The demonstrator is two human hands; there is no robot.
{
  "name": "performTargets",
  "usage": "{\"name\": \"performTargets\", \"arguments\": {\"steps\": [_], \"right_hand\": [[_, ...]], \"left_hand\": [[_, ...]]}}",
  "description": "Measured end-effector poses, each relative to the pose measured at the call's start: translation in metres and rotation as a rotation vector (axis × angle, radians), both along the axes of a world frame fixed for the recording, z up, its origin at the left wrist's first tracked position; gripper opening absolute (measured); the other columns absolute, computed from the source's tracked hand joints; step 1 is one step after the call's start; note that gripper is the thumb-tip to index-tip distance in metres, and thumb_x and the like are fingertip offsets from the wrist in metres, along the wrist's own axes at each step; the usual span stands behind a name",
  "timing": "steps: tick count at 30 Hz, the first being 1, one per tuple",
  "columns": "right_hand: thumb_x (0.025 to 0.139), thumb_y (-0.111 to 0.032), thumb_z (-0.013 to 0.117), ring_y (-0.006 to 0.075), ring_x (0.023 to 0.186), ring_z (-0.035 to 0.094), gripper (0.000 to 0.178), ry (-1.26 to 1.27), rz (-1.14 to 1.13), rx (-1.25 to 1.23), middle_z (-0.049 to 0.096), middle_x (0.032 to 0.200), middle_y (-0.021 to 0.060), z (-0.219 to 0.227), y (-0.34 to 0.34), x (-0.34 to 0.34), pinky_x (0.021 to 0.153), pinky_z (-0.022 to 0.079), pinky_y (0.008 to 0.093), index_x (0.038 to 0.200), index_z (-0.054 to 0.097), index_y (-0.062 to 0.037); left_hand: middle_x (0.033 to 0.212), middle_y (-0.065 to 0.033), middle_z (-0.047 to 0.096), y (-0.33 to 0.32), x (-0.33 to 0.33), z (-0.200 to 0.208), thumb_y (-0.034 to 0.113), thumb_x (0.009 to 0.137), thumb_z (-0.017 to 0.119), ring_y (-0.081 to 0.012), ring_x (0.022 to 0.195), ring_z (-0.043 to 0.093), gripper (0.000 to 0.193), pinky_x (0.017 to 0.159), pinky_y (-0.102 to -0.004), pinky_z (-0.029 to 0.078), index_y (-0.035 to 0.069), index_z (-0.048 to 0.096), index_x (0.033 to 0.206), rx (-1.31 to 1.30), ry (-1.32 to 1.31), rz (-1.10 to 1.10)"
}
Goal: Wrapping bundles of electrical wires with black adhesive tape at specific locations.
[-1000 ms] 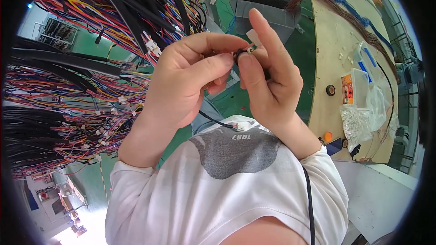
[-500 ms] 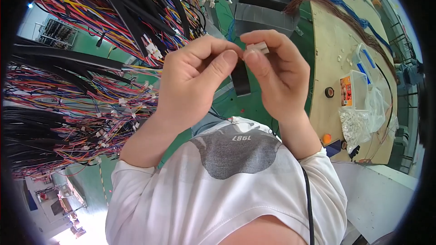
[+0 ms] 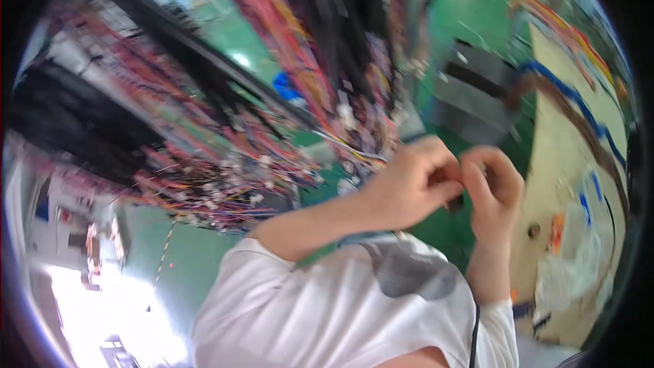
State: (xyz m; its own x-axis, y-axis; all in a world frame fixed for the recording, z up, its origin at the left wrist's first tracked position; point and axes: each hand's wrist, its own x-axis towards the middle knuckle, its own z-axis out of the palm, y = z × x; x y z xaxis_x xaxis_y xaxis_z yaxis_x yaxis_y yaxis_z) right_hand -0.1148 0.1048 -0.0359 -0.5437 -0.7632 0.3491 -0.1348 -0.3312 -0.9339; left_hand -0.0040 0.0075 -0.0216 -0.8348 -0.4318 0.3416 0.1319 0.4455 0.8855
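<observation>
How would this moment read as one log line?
left hand | right hand: close together | dark piece: at left hand, hold unclear | wire bundles: left side

Green floor (image 3: 211,252), striped floor tape (image 3: 165,252) lower left, glare beyond. Dark grey box (image 3: 473,105) on floor beside pale wooden table (image 3: 550,143). On table: blue wire bundle (image 3: 569,91) alongside brown wire bundle (image 3: 572,110); dark tape roll (image 3: 534,232); clear plastic tub (image 3: 575,221), orange label; clear plastic bag (image 3: 550,283), contents blurred.
</observation>
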Motion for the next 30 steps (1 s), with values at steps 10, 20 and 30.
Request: {"name": "performTargets", "arguments": {"steps": [10, 20, 30], "right_hand": [[0.070, 0.006, 0.059, 0.0049, 0.061, 0.048, 0.013, 0.319, -0.058, -0.059, 0.056, 0.072, 0.0033, -0.005, -0.007, 0.012, 0.052, 0.039, 0.0178, 0.081, 0.053, 0.0019], [0.072, 0.006, 0.058, 0.0044, 0.061, 0.049, 0.011, 0.199, -0.117, -0.181, 0.056, 0.071, 0.0034, 0.007, -0.009, 0.019, 0.051, 0.039, 0.0168, 0.080, 0.052, 0.0012], [0.070, 0.005, 0.057, 0.0038, 0.058, 0.050, 0.007, 0.215, -0.012, -0.110, 0.058, 0.068, 0.0019, 0.021, 0.000, 0.011, 0.048, 0.040, 0.0180, 0.077, 0.056, 0.0012]], "left_hand": [[0.067, -0.0096, 0.052, -0.010, 0.016, -0.014, 0.006, 0.069, 0.066, -0.0157, 0.059, 0.055, 0.062, 0.051, -0.0282, 0.042, 0.006, 0.030, 0.119, -0.070, -0.198, 0.021], [0.095, -0.0035, 0.048, -0.017, 0.016, 0.002, 0.009, 0.072, 0.067, -0.0112, 0.076, 0.049, 0.052, 0.061, -0.0238, 0.040, 0.008, 0.038, 0.116, 1.031, 0.024, -0.270], [0.086, -0.0021, 0.040, -0.009, 0.019, -0.029, 0.007, 0.071, 0.067, -0.0057, 0.069, 0.040, 0.028, 0.059, -0.0205, 0.034, 0.004, 0.046, 0.090, 0.426, 0.335, -0.330]]}}
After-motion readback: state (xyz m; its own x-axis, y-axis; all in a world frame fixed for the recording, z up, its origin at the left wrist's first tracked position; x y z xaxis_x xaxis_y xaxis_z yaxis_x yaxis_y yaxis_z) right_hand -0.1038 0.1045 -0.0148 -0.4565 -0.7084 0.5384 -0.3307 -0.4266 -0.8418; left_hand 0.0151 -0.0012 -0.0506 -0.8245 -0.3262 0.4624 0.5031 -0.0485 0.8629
